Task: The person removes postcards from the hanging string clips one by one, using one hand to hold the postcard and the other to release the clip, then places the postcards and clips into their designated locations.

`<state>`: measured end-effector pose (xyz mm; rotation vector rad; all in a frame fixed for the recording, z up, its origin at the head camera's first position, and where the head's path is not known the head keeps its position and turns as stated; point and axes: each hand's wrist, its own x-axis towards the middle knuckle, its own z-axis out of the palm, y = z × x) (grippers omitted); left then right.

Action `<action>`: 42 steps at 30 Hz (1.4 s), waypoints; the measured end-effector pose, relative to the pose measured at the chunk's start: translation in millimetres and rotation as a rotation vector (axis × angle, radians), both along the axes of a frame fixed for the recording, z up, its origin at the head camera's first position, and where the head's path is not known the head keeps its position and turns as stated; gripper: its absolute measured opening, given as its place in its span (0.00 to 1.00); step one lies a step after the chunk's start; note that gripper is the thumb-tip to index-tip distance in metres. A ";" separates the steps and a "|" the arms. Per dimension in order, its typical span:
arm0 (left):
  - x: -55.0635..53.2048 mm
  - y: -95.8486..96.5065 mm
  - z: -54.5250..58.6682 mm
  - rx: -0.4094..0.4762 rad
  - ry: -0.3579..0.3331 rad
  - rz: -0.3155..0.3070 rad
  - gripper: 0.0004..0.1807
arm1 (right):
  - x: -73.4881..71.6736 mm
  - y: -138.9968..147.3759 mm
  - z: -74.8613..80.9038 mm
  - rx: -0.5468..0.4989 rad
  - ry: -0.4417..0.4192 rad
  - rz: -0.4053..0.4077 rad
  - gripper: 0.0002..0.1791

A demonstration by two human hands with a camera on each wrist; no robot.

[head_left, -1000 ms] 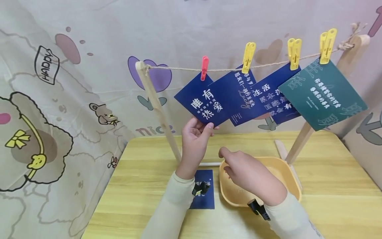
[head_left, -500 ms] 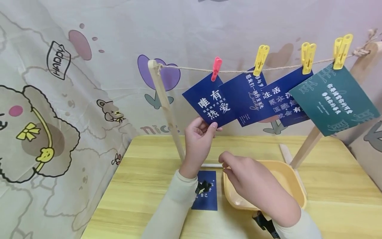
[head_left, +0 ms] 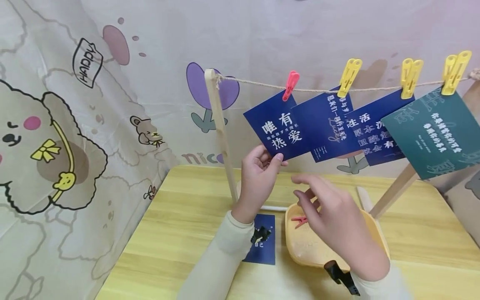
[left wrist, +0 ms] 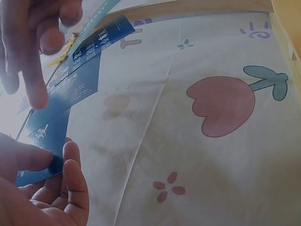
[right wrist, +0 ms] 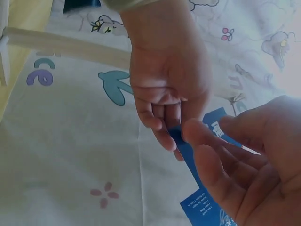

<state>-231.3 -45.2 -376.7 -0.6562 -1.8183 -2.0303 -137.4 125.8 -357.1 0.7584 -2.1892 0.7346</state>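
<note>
My left hand (head_left: 259,179) pinches the bottom corner of a dark blue card (head_left: 275,118) between thumb and fingers; the pinch also shows in the left wrist view. A pink clothespin (head_left: 291,85) clips this card's top to a twine line (head_left: 258,84). To its right hang more cards, among them a green card (head_left: 431,133), under yellow clothespins (head_left: 349,78). My right hand (head_left: 339,221) hovers above a yellow basin (head_left: 383,246), its fingers loosely bent around nothing. Inside the basin lies a red clothespin (head_left: 300,221), partly covered by this hand.
Another blue card (head_left: 262,255) lies flat on the wooden table (head_left: 168,233), partly under my left forearm. Wooden posts (head_left: 221,133) hold up the line. Behind them hangs a printed cloth (head_left: 157,33).
The view has turned left, so the line and cards appear farther right. My right hand has lifted a little toward the cards, uncovering the red clothespin. The left hand keeps its pinch.
</note>
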 end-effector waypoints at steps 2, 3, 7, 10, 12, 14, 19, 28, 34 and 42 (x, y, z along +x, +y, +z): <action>0.4 1.1 0.7 -0.003 -0.008 0.002 0.13 | -3.8 3.1 8.0 -0.016 -0.001 0.000 0.25; 0.6 1.4 1.1 -0.004 -0.011 0.005 0.13 | -6.0 4.3 12.7 -0.029 0.000 0.005 0.25; 1.6 2.1 2.3 -0.005 -0.020 0.008 0.13 | -14.7 7.0 35.1 -0.095 0.040 0.035 0.25; 2.0 1.9 2.6 -0.007 -0.024 0.006 0.14 | -21.0 5.5 53.2 -0.135 0.105 0.055 0.24; 2.5 1.1 1.8 -0.009 -0.033 0.011 0.14 | -25.6 2.7 64.8 -0.158 0.137 0.060 0.23; 3.0 1.2 1.5 -0.012 -0.042 0.017 0.14 | -29.2 0.8 75.6 -0.178 0.142 0.064 0.22; 4.4 0.3 0.0 -0.016 -0.055 0.036 0.13 | -38.7 -2.5 96.0 -0.160 0.126 0.063 0.20; 5.0 4.1 1.7 -0.024 -0.046 0.036 0.13 | -51.2 -5.5 108.9 -0.200 0.052 0.077 0.25; 6.9 4.4 3.0 -0.036 -0.051 0.030 0.14 | -58.9 -7.4 116.2 -0.155 -0.021 0.053 0.28; 7.7 3.5 3.3 -0.039 -0.071 0.023 0.15 | -65.5 -12.9 127.2 -0.193 -0.065 0.051 0.26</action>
